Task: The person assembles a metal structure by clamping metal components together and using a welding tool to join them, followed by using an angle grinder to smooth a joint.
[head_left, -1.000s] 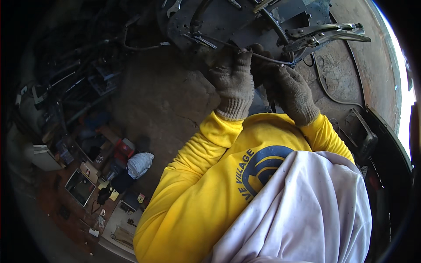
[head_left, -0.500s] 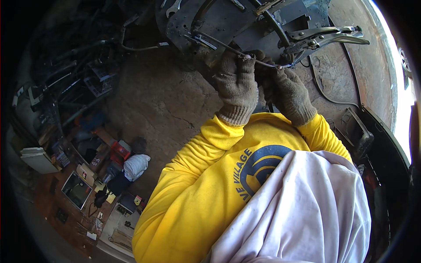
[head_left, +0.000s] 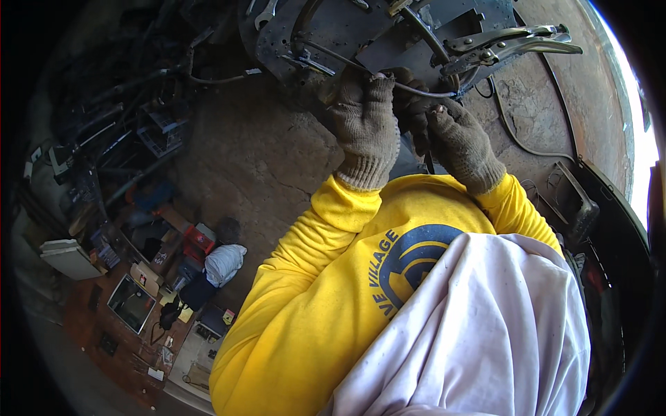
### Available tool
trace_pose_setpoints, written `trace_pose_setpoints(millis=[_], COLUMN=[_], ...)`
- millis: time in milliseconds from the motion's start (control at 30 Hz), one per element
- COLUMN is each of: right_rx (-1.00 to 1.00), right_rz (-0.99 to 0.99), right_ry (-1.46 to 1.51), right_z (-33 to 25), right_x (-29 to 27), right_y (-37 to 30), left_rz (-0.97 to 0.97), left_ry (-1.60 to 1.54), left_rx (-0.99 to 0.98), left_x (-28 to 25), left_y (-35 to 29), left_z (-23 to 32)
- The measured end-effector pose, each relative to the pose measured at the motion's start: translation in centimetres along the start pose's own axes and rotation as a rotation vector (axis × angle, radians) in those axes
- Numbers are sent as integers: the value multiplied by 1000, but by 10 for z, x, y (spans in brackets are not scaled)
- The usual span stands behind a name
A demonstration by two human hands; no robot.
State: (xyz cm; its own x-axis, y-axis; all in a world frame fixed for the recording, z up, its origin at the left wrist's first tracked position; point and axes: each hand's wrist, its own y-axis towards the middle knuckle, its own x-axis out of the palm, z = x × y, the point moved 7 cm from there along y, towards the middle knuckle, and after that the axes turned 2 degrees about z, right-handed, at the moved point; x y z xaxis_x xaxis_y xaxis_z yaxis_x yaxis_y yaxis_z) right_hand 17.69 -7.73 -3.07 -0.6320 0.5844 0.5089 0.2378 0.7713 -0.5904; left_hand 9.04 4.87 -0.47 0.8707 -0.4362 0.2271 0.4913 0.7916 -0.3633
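Note:
My left hand, in a brown knit work glove, is closed with its thumb pressed on a thin curved metal rod at the near edge of a dark metal plate assembly. My right hand, gloved alike, has curled fingers just below the rod's right end. Its thumb sits apart from the rod, and whatever its fingers hold is hidden. Locking pliers are attached near a bar on the assembly, right of my hands. An open-end wrench lies on the plate's far left.
A cable curves over the floor at right. Dark metal frames and scrap crowd the left. At lower left, a brown bench carries a dark-screened tablet-like panel, boxes and a white cloth bundle.
My right thumb has come away from the rod and dropped slightly below it. My left hand still presses the rod, a little farther left. The assembly sits slightly higher in view.

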Motion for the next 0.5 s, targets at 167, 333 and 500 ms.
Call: trace_pose_setpoints(millis=[167,333,500], right_rx=[-47,62,42], right_rz=[-66,-58,-69], right_ry=[-101,-235,-315], right_z=[-3,2,1], right_x=[3,15,15], right_y=[-4,-5,-8], left_rz=[5,131,202], left_ry=[99,272,446], left_rx=[186,440,297], left_x=[-1,-4,-12], left_y=[7,0,2], left_z=[12,22,20])
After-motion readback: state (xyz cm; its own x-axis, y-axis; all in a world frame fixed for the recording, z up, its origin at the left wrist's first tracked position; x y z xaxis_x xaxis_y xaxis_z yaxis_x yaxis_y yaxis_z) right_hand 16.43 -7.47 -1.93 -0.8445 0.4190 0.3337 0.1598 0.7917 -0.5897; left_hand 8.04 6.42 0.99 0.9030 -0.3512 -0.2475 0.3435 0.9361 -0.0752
